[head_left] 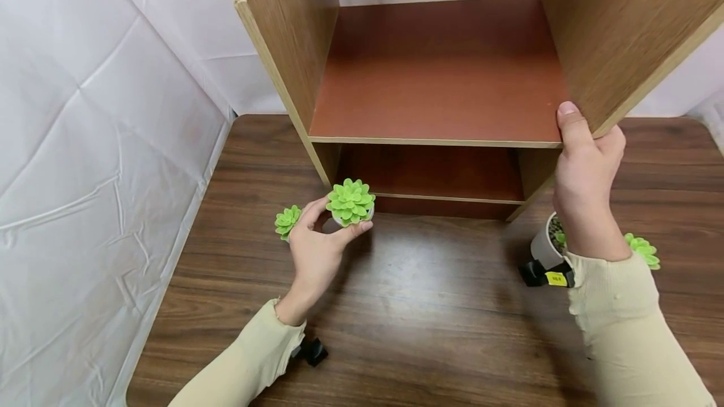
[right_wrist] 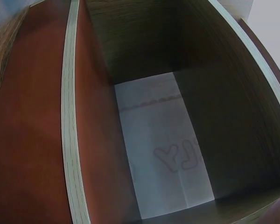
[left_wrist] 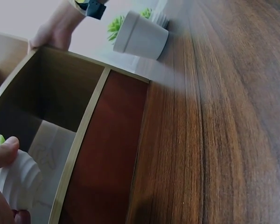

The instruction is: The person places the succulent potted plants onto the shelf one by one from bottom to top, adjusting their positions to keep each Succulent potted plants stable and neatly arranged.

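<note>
My left hand (head_left: pixel 317 247) pinches a small potted succulent (head_left: pixel 351 201) with bright green leaves, held in front of the shelf unit's lower left. In the left wrist view its white ribbed pot (left_wrist: pixel 21 179) shows between thumb and fingers. The wooden shelf unit (head_left: pixel 441 74) has red-brown boards and light wood sides. My right hand (head_left: pixel 588 174) grips its right side panel, the thumb on the front corner of the middle board and the other fingers round the panel's outside. The right wrist view looks into the open lower compartment (right_wrist: pixel 163 149).
A second green succulent (head_left: pixel 287 221) stands left of my left hand, partly hidden by it. On the right, a white pot (head_left: pixel 544 247) and another green plant (head_left: pixel 641 250) sit on the wood-grain table (head_left: pixel 407 331), partly behind my right forearm. White sheeting (head_left: pixel 85 143) hangs at the left.
</note>
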Available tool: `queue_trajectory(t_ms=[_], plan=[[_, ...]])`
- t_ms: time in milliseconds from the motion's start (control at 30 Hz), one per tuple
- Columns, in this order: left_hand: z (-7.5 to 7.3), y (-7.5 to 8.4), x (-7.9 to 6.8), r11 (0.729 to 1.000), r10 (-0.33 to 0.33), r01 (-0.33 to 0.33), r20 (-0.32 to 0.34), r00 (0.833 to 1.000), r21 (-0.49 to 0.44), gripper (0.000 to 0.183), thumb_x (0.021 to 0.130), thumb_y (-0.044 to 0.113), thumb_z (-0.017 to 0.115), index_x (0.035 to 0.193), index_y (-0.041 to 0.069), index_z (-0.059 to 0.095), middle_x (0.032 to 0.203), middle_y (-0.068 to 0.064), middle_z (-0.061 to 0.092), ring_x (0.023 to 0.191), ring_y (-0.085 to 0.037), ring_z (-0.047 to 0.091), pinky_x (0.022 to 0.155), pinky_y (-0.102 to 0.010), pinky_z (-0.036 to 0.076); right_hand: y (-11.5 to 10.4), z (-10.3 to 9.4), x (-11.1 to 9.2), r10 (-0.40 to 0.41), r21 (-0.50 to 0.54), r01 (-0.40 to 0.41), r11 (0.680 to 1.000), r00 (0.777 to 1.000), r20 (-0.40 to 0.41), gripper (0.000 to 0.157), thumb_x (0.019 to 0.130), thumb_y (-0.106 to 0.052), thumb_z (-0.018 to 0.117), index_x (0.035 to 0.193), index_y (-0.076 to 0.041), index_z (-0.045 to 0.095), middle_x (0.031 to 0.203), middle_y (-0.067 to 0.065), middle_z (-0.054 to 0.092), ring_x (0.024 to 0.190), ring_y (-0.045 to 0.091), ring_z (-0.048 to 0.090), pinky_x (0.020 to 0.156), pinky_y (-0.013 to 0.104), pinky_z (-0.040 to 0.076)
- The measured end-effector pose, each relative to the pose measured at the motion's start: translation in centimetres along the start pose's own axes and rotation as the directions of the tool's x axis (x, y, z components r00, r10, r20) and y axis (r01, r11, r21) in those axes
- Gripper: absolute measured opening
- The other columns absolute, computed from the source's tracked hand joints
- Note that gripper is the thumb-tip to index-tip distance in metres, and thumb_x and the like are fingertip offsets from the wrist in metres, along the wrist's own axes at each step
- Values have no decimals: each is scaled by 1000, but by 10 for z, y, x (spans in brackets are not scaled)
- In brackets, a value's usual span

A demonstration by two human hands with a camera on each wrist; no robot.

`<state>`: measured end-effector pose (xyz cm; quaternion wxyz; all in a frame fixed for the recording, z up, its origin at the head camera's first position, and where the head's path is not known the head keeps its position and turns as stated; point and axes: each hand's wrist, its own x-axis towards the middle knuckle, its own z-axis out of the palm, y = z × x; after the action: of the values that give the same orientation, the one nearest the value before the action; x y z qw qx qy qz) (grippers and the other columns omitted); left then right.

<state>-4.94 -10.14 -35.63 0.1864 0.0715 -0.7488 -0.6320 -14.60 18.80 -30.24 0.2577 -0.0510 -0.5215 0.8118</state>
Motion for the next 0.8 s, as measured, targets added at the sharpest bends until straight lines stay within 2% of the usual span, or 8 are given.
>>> queue_trajectory(t_ms=[100,233,333,400,533,733,800], plan=[[2,-1,3,1000,-1,1,0,1000,-2,59,64,-3,90,118,-4,68,111,-12,65,104,-21,60,92,-39,47,1,1,2,4,-16,-4,1000,1000,9,17,91,-7,67,105,3,70,97,16,67,92,24,62,84,27,44],[5,-26,13,1000,22,-22,1,1000,0,61,63,7,93,120,6,70,110,-5,66,103,-19,61,91,-38,47,4,3,7,1,-32,0,999,1000,23,18,92,-8,66,107,2,69,98,15,66,94,23,61,85,26,43],[8,-45,19,1000,4,-4,0,1000,-10,65,62,14,95,122,12,70,111,0,65,104,-18,61,92,-42,47,8,4,11,4,-35,-3,999,1000,21,17,92,-7,65,107,2,69,98,14,66,95,23,61,85,25,43],[9,-46,21,1000,-24,24,-8,1000,-21,67,62,12,95,123,12,69,113,-1,64,104,-18,60,92,-45,46,11,5,13,14,-47,-13,999,1000,15,16,92,-7,65,105,1,69,97,13,67,94,22,61,84,25,43],[12,-45,24,997,-61,60,-20,998,-42,68,62,6,94,124,11,68,117,-4,63,104,-19,60,92,-43,46,15,5,15,16,-74,-15,997,1000,14,14,93,-9,65,103,0,69,96,12,67,93,22,61,83,26,43],[17,-15,23,998,-55,55,-19,998,-34,63,64,-3,90,122,-3,65,117,-14,63,104,-29,60,92,-47,46,16,5,19,4,-72,-2,997,1000,20,15,93,-9,65,104,0,69,96,12,68,93,22,62,83,26,43],[18,-11,24,998,-51,50,-18,999,-45,62,64,-3,89,121,-5,65,116,-15,64,104,-30,60,92,-48,46,16,5,20,4,-74,-2,997,1000,18,15,93,-9,66,104,0,70,95,12,68,92,21,62,83,26,43]])
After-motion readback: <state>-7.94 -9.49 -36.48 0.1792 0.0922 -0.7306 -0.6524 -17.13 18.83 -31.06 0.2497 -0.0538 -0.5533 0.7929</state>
